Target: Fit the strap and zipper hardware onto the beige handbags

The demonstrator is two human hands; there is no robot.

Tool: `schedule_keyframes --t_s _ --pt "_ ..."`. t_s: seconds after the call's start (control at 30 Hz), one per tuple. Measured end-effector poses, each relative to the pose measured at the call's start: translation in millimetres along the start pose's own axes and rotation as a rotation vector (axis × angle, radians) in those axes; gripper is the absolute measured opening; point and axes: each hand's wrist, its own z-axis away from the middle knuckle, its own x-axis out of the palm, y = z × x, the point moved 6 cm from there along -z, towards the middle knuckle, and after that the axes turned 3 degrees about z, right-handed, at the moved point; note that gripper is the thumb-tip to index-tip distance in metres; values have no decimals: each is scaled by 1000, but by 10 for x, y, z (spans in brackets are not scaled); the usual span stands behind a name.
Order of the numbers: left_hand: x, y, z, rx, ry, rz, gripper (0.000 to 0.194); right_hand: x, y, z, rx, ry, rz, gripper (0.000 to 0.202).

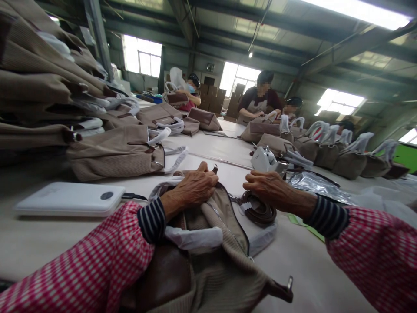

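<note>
A taupe ribbed bag (224, 265) with brown trim lies in front of me, its zipped top open and its handles wrapped in white. My left hand (197, 186) is closed on the bag's far end, by a brown tab with a metal ring (215, 168). To the right, my right hand (269, 187) has its fingers curled together above a coiled brown strap (259, 208); what they pinch, if anything, is too small to tell. The coil has a metal clasp and lies beside the bag's open edge. Another brown tab (280, 290) with metal hardware sticks out at the near right.
A white power bank (71, 198) with a black cable lies left. Piled bags (114, 150) rise behind it. A white device (265, 160), clear plastic (317, 184) and green paper (306, 227) lie right. More bags (350, 158) stand beyond; people work across the table.
</note>
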Motion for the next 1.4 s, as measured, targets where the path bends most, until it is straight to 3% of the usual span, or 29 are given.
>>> schedule_keyframes --t_s 0.3,0.6,0.87,1.1,1.27,1.4 --pt "-17 3 4 -17 1 -2 11 14 -61 -142 100 -172 -57 18" --pt "-70 5 5 -81 11 -8 11 17 -286 -149 70 -186 -234 15" --pt "-51 -19 2 -64 37 63 9 115 -339 -102 215 -97 -217 10" --pt "-35 -144 -8 -229 31 188 12 236 -415 -137 243 -39 -158 14" --pt "-13 -218 -6 -260 19 237 15 233 -202 -30 386 109 -251 16" --pt "-20 -249 -12 -273 16 283 15 104 -77 -23 485 230 -449 15"
